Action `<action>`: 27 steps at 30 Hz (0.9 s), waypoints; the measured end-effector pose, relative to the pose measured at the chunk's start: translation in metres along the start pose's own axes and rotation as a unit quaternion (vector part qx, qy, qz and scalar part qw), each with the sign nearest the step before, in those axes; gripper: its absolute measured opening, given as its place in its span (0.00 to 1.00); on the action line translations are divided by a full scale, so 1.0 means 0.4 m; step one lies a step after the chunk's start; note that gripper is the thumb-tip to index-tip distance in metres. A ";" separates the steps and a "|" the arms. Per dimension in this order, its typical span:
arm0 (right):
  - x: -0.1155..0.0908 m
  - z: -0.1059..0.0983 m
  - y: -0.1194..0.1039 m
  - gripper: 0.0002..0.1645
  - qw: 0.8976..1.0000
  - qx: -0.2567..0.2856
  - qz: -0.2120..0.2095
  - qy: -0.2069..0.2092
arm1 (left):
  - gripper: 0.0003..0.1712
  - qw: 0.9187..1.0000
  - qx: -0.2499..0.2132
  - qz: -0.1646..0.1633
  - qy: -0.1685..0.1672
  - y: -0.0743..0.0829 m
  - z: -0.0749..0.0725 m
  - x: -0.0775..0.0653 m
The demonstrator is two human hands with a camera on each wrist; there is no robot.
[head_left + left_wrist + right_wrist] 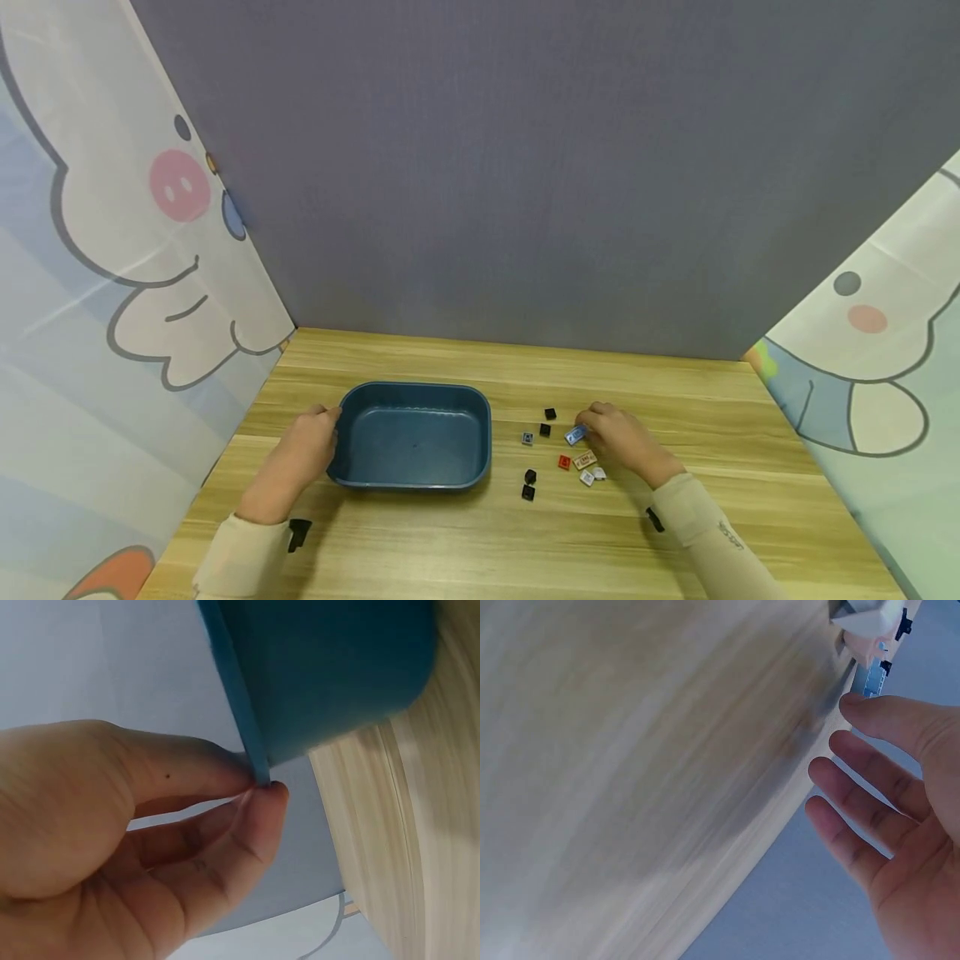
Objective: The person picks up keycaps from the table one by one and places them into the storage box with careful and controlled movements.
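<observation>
My left hand [303, 446] pinches the left rim of a dark blue plastic tray [414, 485]. In the left wrist view, thumb and fingertips meet at the rim of the tray [240, 705]. To the right, my right hand [624, 439] is over the table with its fingertips at a blue keycap [575, 435]. The right wrist view shows its fingers apart and loosely bent, the thumb beside the blue keycap [869, 681]. Close by lie a red keycap [564, 462], a wide beige keycap [584, 460] and white keycaps [587, 478].
Black keycaps [528, 493] and a small light blue-grey keycap [527, 438] lie scattered between the tray and my right hand. A grey panel [480, 208] rises behind the wooden table [420, 550]. Cartoon-printed sheets [90, 333] stand at both sides.
</observation>
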State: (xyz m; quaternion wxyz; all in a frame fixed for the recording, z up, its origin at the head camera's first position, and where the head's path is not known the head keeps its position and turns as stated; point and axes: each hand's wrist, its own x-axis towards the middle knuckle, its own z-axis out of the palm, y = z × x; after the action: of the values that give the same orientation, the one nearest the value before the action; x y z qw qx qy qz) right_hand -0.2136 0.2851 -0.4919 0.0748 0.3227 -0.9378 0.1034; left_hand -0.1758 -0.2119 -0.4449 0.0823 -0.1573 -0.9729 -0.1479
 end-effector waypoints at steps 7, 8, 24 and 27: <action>0.006 -0.013 -0.001 0.15 1.000 -0.003 -0.011 0.024 | 0.19 0.997 -0.075 -0.014 -0.034 -0.030 -0.007 -0.001; 0.008 -0.017 -0.003 0.16 1.000 -0.004 -0.011 0.028 | 0.20 0.995 -0.086 -0.017 -0.038 -0.034 -0.009 0.000; 0.086 -0.105 -0.091 0.17 0.995 -0.023 -0.055 0.073 | 0.21 0.981 -0.174 -0.052 -0.069 -0.076 -0.018 0.001; 0.110 -0.117 -0.110 0.17 0.995 -0.020 -0.058 0.072 | 0.21 0.979 -0.184 -0.058 -0.071 -0.079 -0.018 -0.001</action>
State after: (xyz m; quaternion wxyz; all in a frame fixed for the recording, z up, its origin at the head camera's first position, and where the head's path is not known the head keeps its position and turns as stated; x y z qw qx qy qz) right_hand -0.2172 0.2367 -0.4310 0.1549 0.3666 -0.9116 0.1030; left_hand -0.1850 -0.2429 -0.4465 -0.0255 -0.1234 -0.9399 -0.3172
